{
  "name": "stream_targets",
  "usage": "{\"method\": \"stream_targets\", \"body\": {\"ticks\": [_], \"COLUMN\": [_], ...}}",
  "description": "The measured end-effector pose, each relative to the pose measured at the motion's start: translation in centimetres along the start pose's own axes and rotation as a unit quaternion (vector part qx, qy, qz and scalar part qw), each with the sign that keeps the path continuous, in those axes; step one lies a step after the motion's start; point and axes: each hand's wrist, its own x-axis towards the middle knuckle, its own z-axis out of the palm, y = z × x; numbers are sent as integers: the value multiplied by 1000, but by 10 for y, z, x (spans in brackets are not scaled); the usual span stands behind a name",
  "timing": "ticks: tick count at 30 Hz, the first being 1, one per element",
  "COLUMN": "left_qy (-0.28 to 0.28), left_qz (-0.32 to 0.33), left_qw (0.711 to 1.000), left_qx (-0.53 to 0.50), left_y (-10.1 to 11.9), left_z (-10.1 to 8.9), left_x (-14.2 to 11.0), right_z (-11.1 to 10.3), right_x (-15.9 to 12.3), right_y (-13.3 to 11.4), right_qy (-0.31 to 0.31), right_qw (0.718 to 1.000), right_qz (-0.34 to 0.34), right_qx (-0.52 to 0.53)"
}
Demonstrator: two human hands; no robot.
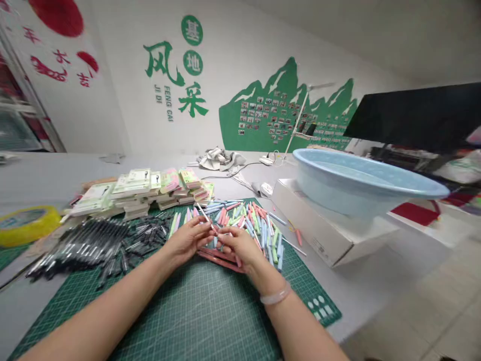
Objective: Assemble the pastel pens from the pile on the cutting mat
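My left hand (pixel 190 239) is closed in a pinch on a thin white stick (pixel 203 212), perhaps a pen refill, which slants up and away. My right hand (pixel 242 246) meets it at the stick's lower end, fingers pinched together there; the fingertips partly hide that end. Just beyond both hands lies a heap of pastel pen parts (pixel 270 235) in pink, green and blue. Under the hands are reddish, see-through strips (pixel 221 259), whose kind I cannot make out. A green cutting mat (pixel 203 311) lies beneath it all.
Clear pens with black ends (pixel 86 240) and black pen caps (pixel 150 231) lie on the left. Behind them are stacked small printed packs (pixel 131 188). A yellow tape roll (pixel 30 224) sits far left. At right, a blue basin (pixel 361 188) rests on a white box (pixel 319 225).
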Motion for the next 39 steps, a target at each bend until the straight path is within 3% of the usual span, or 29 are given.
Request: {"method": "stream_targets", "body": {"ticks": [10,15,17,21,26,31,39], "left_qy": [-21,-9,-43,-113,-51,-10,-12], "left_qz": [1,40,18,-104,-193,-188,-205], "left_qw": [999,993,971,875,806,792,798], "left_qx": [28,112,232,459,558,581,567], "left_y": [2,22,34,46,28,14,12], "left_z": [3,4,5,-1,-25,-39,-27], "left_x": [-3,-9,-15,-33,-57,-76,-67], "right_z": [-4,-9,-13,-20,-20,-15,-11], "right_x": [3,6,7,12,10,6,7], "right_y": [4,2,0,-3,-7,-8,-2], "right_qy": [-33,-58,-21,63,81,72,51], "right_qw": [999,996,999,997,993,994,998], "right_qz": [7,10,-5,-42,-69,-71,-42], "right_qx": [36,60,50,30,41,43,22]}}
